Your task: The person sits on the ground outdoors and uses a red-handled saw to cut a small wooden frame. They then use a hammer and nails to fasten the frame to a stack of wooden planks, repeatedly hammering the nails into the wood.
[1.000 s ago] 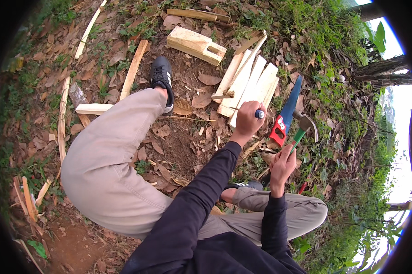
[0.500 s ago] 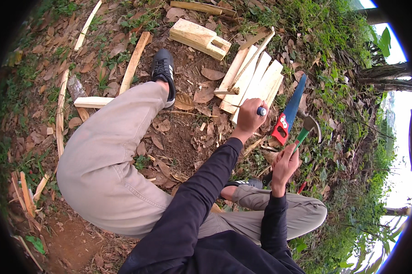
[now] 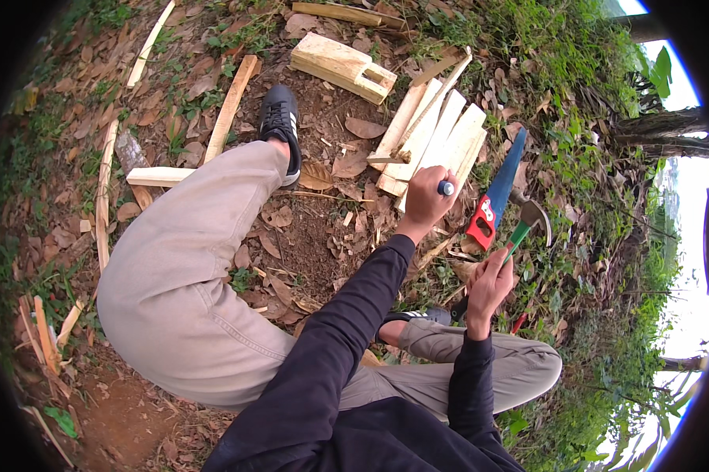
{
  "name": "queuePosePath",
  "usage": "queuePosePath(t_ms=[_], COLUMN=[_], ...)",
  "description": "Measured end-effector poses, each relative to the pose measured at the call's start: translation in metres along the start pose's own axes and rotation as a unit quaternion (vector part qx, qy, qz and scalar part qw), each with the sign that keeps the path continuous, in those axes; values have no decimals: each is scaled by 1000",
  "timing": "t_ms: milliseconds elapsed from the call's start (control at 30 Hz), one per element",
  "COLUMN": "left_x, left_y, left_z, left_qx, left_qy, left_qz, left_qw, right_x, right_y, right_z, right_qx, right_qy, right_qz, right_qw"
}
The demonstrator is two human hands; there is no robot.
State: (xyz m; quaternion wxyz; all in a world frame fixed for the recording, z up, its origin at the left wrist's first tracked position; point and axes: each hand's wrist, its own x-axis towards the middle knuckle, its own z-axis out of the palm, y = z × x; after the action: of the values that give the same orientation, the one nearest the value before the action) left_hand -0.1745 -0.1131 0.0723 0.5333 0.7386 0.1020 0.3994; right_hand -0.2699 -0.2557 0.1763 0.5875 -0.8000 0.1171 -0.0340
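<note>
My left hand [image 3: 427,201] is closed in a fist around a tool with a round blue-and-pale handle end [image 3: 446,189]; its working end is hidden. The fist is above the near edge of several pale boards [image 3: 441,138] lying side by side, and I cannot tell if the tool touches them. To the right, my right hand [image 3: 492,287] grips a claw hammer [image 3: 519,234] by its green handle, its metal head raised away from me. Beyond the hammer, a handsaw [image 3: 497,189] with a blue blade and red grip lies on the ground.
A thick wooden block [image 3: 343,67] with a slot at one end lies at the far middle. Loose sticks [image 3: 232,106] lie on the leafy soil to the left, and split pieces [image 3: 46,334] at the far left. My bent legs [image 3: 185,275] frame the work area.
My left hand has shifted very slightly left and away from me, with the tool still in it. The hammer and right hand are nearly unmoved.
</note>
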Motion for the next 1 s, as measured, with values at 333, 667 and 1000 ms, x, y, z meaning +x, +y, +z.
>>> queuePosePath(t_ms=[333,667,1000], left_x=[-5,-4,2], left_y=[-7,-7,-8], left_z=[0,7,4], left_qx=[16,-18,10], left_qy=[-8,-3,3], left_qz=[-22,-50,-48], left_qw=[1000,999,999], right_x=[-2,7,-4], right_y=[0,-41,-70], right_z=[-1,-9,1], right_qx=[-17,-370,-235], right_qy=[-14,-183,-65], right_qz=[-3,-158,-255], right_qw=[1000,897,936])
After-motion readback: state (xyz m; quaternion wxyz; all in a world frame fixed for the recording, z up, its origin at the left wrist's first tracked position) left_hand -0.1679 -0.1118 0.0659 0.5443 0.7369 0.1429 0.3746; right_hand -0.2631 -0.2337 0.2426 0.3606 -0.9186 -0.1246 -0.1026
